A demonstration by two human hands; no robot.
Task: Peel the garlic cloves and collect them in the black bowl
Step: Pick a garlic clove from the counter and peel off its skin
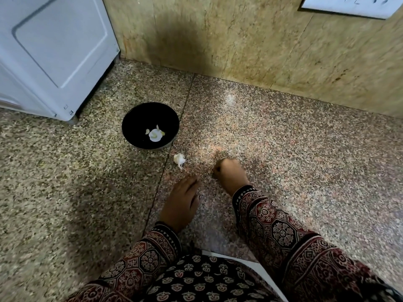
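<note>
- 1 white appliance (54, 51) fills the 10 o'clock corner, cut off by the top and left edges; what kind it is cannot be told.
- 1 black bowl (135, 118) stands on the speckled floor (283, 138), at 4 o'clock from the appliance's foot.
- In the bowl lie at least 3 small pale peeled cloves (147, 131) around 1 larger white patch (155, 138). The exact count is hard to make out, and the patch may be skin or a mark.
- 1 white garlic piece (178, 159) with a papery tail lies on the floor just beside the bowl, at its 5 o'clock, not touching it.
- 2 hands show, each in 1 patterned sleeve (150, 256), both somewhat blurred.
- The left hand (181, 203) is at 6 o'clock from the garlic piece, its fingers (189, 182) straight and together, tips down near the floor, holding nothing visible.
- The right hand (230, 174) is at 3 o'clock from the garlic piece, fingers curled under. I cannot tell whether they clamp anything.
- 1 white panel (349, 5) on the stone wall (239, 40) at 1 o'clock is cut off by the top edge.
</note>
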